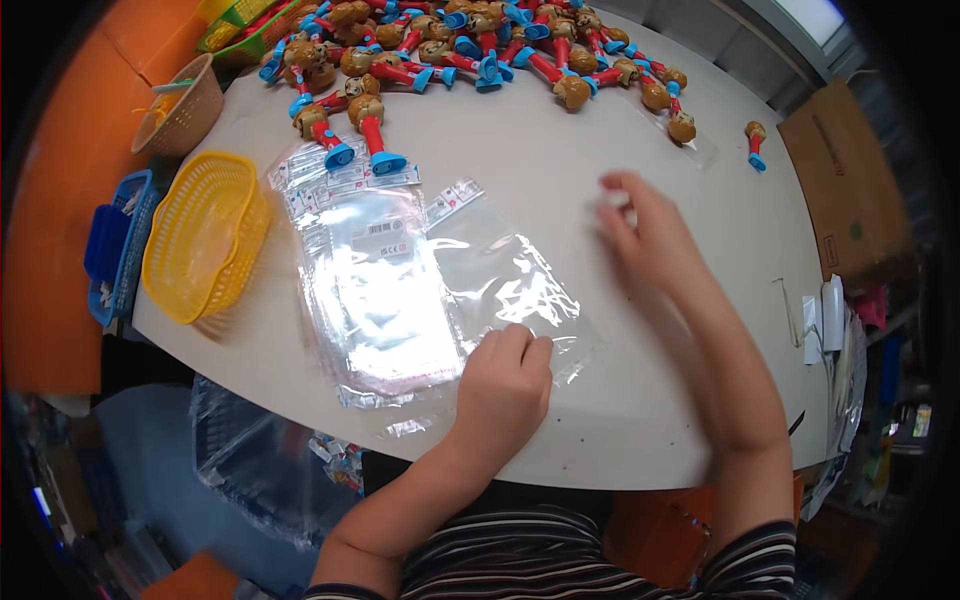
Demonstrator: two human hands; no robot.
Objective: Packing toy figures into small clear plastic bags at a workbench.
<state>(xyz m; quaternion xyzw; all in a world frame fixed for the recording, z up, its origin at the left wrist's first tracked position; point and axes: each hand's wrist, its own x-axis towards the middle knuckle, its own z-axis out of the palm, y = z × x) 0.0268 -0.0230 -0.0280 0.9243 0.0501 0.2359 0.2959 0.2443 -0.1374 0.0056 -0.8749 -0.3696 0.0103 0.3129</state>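
Observation:
My left hand [503, 385] is closed at the lower edge of a clear plastic bag [500, 255], which lies flat with a printed strip at its top. Under and beside it is a stack of shiny clear bags [375, 300] with printed headers. My right hand [655, 235] is raised over the middle right of the table, slightly smeared by motion. Its fingers are curled, with a gap between thumb and forefinger, and I see nothing held there. Two toys with brown round heads, red stems and blue bases [371, 135] lie at the top of the stack.
A heap of the same toys [480, 50] covers the far side, with a single toy [756, 147] at far right. Yellow [250, 240], beige [205, 105] and blue [140, 260] baskets stand left. A cardboard box [850, 180] borders the right edge.

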